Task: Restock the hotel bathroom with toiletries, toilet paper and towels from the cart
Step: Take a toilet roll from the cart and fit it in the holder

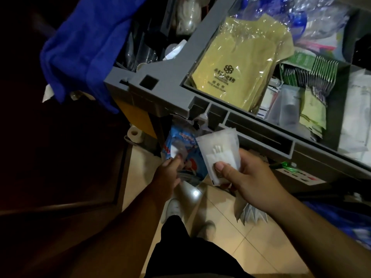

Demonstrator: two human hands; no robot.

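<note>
Low in the middle, right hand [247, 177] with grip pinching white packets [218, 151], left hand [167, 175] beside it, grip holding a blue packet [186, 155], grey cart [170, 91] above, yellow bags [241, 61] inside

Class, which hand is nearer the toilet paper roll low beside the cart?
Left. The left hand, pinching a blue packet, is below-right of the toilet paper roll; the right hand, holding white sachets, is farther right.

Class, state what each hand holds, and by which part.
The right hand pinches a stack of white sachets at their lower end, thumb on top. The left hand grips a blue printed packet by its lower left edge.
</note>
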